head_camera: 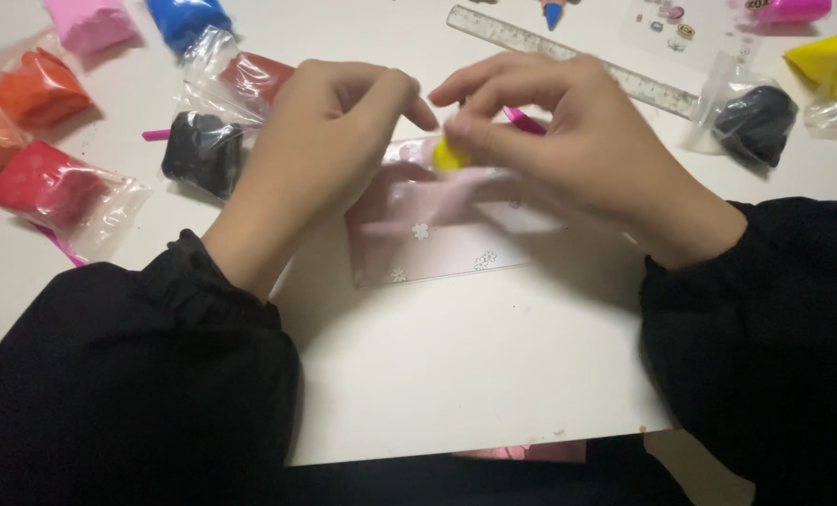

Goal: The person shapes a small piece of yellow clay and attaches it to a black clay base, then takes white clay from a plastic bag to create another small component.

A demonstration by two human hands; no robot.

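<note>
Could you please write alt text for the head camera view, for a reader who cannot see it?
Two bare hands in black sleeves meet over a translucent pink plastic sheet: the right hand pinches a small lump of yellow modelling clay, the left hand beside it. Bags of coloured clay and a clear plastic ruler lie around.

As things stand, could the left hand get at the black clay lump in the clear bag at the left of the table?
Probably yes. The left hand hovers right beside the black clay lump in its clear bag, and nothing lies between them. It would first have to leave the small yellow clay piece it shares with the right hand.
</note>
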